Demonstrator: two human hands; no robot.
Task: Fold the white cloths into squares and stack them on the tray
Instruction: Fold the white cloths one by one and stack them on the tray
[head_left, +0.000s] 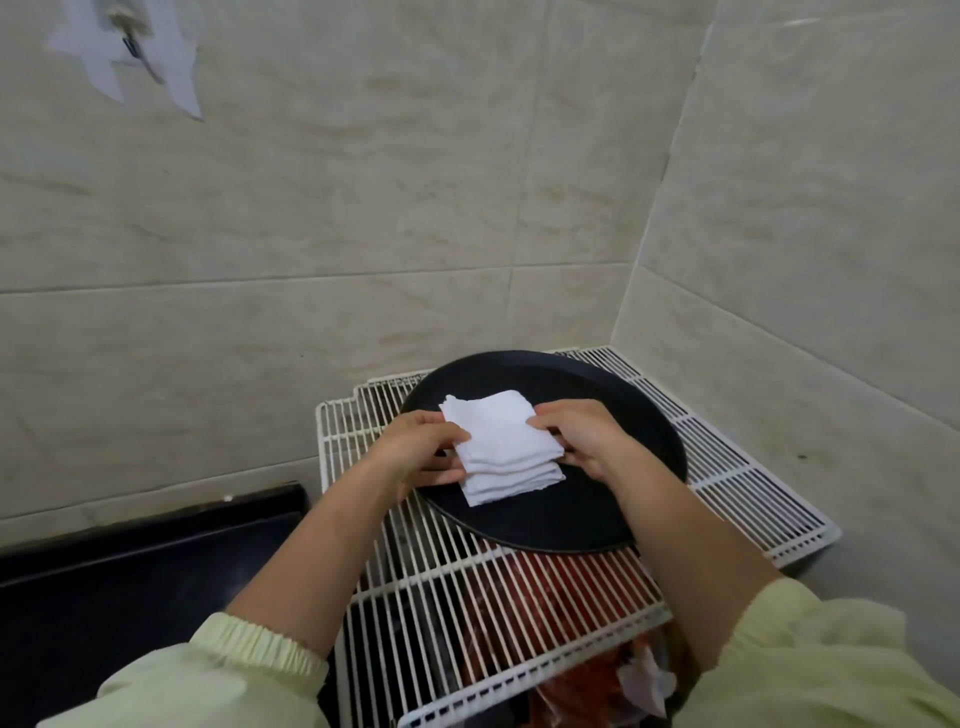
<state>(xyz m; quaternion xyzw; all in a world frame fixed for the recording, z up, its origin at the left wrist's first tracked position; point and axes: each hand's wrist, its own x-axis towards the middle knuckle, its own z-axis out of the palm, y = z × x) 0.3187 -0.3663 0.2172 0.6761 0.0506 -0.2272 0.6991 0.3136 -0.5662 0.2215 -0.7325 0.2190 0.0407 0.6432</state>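
On the wire rack (737, 483): we see a round black tray (597, 514) lying flat across the white bars, in the corner where the two walls meet
White cloths (506, 447): folded to rough squares and piled in one stack on the tray, left of its middle; we count several layers, their near edges fanned out a little and not flush
Left hand (421, 449): grips the left edge of the stack, fingers curled over the top layer, thumb against the side lower down
Right hand (587, 436): holds the right edge of the stack, fingers curled onto the top near the far right corner, knuckles up
Hands together: one on each side of the cloths, both touching them, stack between
Sleeves (249, 660): pale green, gathered cuffs pushed up, forearms bare
Under the rack: red things (545, 587) show through the bars, plus a crumpled white scrap lower right; we cannot tell what they are
Left of the rack: dark surface (130, 571), just beside the rack
Walls (363, 208): beige marbled tiles; white paper (130, 57) stuck up at top left, blurred
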